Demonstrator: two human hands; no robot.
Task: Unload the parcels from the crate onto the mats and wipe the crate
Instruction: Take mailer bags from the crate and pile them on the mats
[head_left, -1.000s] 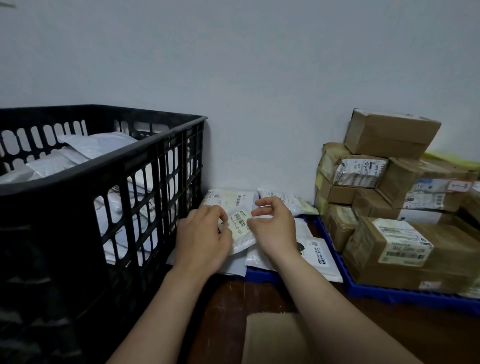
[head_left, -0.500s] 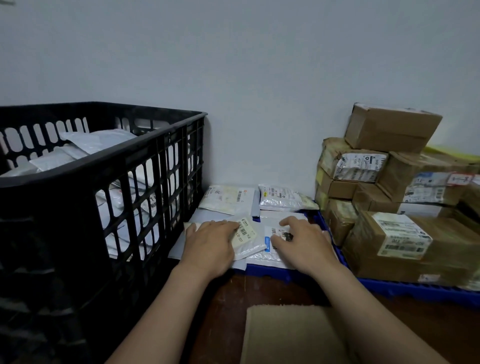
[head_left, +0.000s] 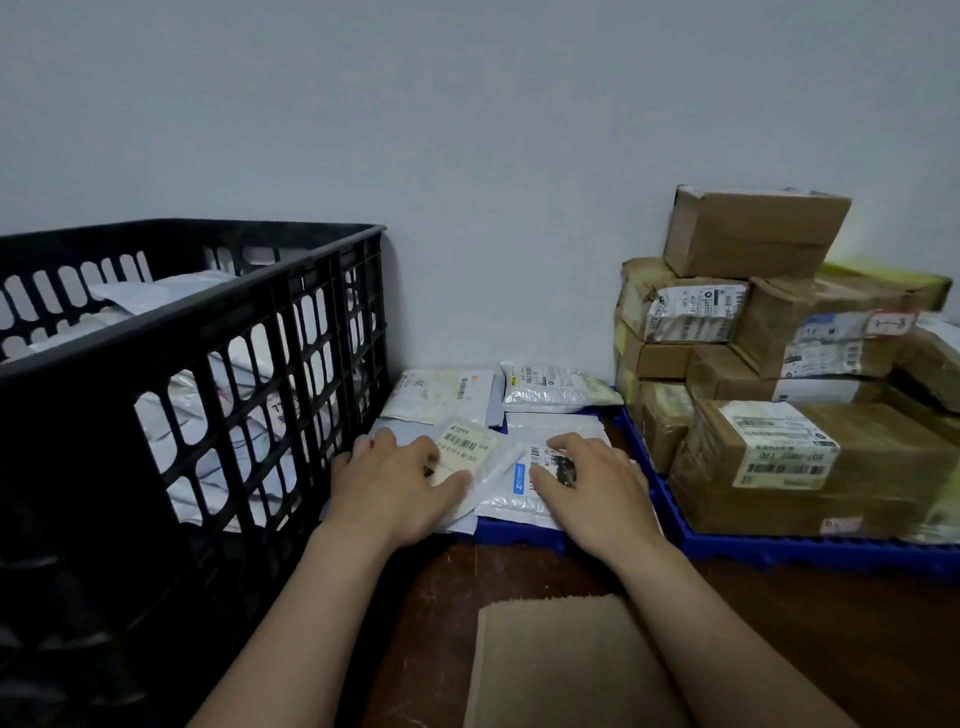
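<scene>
A black slotted crate (head_left: 223, 332) stands on the left with several white parcel bags (head_left: 156, 301) inside. Flat white mailers lie on the blue mat (head_left: 519, 532) between crate and boxes. My left hand (head_left: 395, 483) lies flat on a small white mailer with a cream label (head_left: 465, 449). My right hand (head_left: 592, 488) rests with spread fingers on a neighbouring white bubble mailer (head_left: 511, 486). Two more mailers (head_left: 441, 395) (head_left: 550, 389) lie by the wall.
Taped brown cardboard boxes (head_left: 769, 457) are stacked on a second blue mat (head_left: 810, 551) at the right. A brown cardboard sheet (head_left: 561, 665) lies on the dark wooden floor (head_left: 431, 597) in front of me. A pale wall is close behind.
Both hands lowered the small labelled mailer from the air onto the mat. My right hand let go and moved right onto the bubble mailer; my left hand flattened on the small one.
</scene>
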